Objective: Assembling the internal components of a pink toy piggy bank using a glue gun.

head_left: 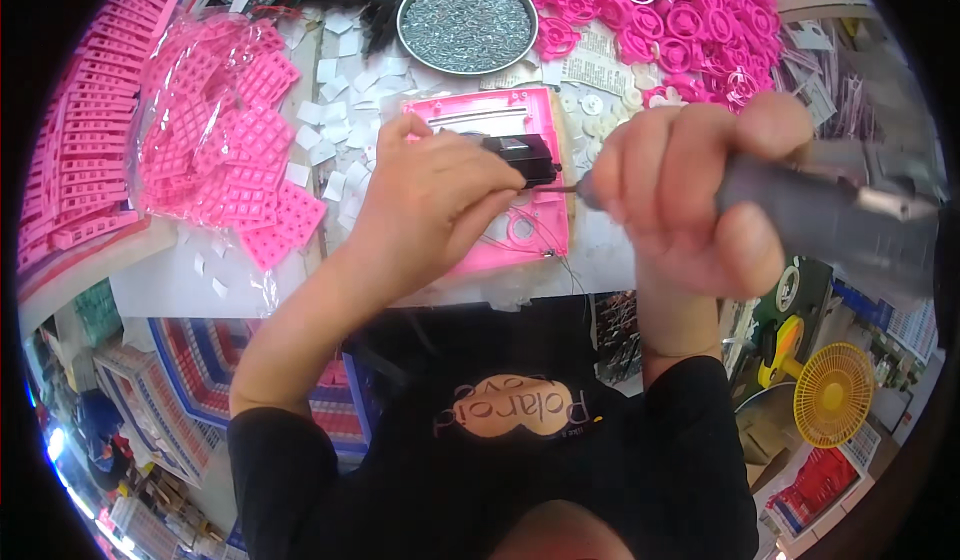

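My right hand (680,190) is wrapped round a dark grey electric screwdriver (830,225). The driver lies nearly level, its thin bit (555,189) pointing left. Close to the bit's tip, the fingertips of my left hand (425,200) are pinched together; whatever they grip is hidden. Both hands are over a pink plastic housing (555,235), which lies flat on the table. A black box-shaped part (532,160) sits in the housing, partly covered by my left hand. Thin wires (545,250) run over the housing's near right corner.
Beyond the housing stands a round metal bowl (467,70) full of small screws. Pink ring-shaped parts (690,20) are heaped at the far right. Bagged pink grid panels (215,130) lie on the left, near stacked pink parts (85,100). White paper squares (345,80) are scattered between.
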Motion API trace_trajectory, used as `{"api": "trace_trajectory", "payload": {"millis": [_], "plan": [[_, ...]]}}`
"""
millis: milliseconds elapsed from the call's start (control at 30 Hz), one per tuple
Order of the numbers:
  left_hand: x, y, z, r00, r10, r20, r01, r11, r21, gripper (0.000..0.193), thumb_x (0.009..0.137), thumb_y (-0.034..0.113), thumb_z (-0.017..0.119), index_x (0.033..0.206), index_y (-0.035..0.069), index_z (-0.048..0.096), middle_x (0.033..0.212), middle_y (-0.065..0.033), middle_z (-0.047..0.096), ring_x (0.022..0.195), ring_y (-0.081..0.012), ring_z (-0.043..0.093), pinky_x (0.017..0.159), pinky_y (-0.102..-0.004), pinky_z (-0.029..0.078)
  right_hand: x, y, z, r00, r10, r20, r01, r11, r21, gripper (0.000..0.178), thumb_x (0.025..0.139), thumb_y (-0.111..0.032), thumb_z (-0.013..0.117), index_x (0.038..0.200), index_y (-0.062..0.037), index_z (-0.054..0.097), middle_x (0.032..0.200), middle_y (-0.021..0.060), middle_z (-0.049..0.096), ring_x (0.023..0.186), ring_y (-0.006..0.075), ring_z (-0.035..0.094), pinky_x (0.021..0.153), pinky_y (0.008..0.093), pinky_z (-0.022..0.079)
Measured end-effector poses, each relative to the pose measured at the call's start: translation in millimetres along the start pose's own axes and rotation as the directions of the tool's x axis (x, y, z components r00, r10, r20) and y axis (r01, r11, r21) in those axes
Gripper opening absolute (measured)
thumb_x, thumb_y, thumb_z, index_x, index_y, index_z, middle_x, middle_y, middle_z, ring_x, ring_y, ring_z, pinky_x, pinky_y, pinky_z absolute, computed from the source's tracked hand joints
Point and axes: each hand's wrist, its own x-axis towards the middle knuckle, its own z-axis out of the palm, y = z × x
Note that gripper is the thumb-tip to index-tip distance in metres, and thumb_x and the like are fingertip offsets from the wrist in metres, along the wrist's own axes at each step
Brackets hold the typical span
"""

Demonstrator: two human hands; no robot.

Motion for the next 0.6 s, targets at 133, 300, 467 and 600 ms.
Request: {"api": "trace_trajectory", "payload": {"millis": [133, 300, 467, 600], "plan": [[-5, 7, -4, 0.991, -0.132, 0.025, 0.134, 0.985, -0.105, 0.007, 0.082, 0.012, 0.076, 0.087, 0.013, 0.072, 0.078, 0.0001, 0.067, 0.078, -0.0196, 0.063, 0.086, -0.0402, 0.037, -2, -3, 9, 0.999, 0.023, -0.029, -0.026, 0.994, -0.102, 0.042, 0.097, -0.022, 0.063, 0.135, -0.0150, 0.046, 0.070, -0.0016, 0.052, 0.059, 0.0138, 0.051, 0.059, 0.0319, 0.045], [-5, 8, -4, 0.993, -0.111, -0.030, 0.106, 0.985, -0.133, 0.008, 0.080, 0.012, 0.078, 0.084, 0.013, 0.071, 0.074, -0.0002, 0.066, 0.077, -0.0199, 0.063, 0.085, -0.0399, 0.037, -1, 3, 13, 0.999, 0.029, -0.034, -0.034, 0.991, -0.132, 0.038, 0.096, -0.023, 0.065, 0.130, -0.0156, 0.048, 0.067, -0.0019, 0.053, 0.055, 0.0131, 0.050, 0.056, 0.0313, 0.045], [-11, 1, 2, 0.995, 0.029, -0.096, -0.025, 0.999, 0.045, 0.018, 0.076, 0.016, 0.082, 0.086, 0.015, 0.068, 0.080, 0.0016, 0.064, 0.082, -0.0196, 0.062, 0.089, -0.0432, 0.034, -1, 9, 17, 1.000, 0.011, 0.003, -0.010, 0.987, -0.160, 0.037, 0.096, -0.020, 0.064, 0.129, -0.0138, 0.048, 0.065, -0.0019, 0.052, 0.054, 0.0133, 0.049, 0.057, 0.0316, 0.045], [-21, 2, 1, 0.976, -0.127, -0.176, 0.160, 0.968, 0.192, 0.040, 0.070, 0.024, 0.086, 0.103, 0.014, 0.064, 0.098, 0.0014, 0.064, 0.094, -0.0204, 0.059, 0.089, -0.0437, 0.032, 2, 20, 8, 0.999, -0.052, 0.009, 0.053, 0.984, -0.171, 0.037, 0.096, -0.018, 0.061, 0.129, -0.0104, 0.047, 0.065, -0.0003, 0.051, 0.056, 0.0143, 0.048, 0.058, 0.0327, 0.045]]}}
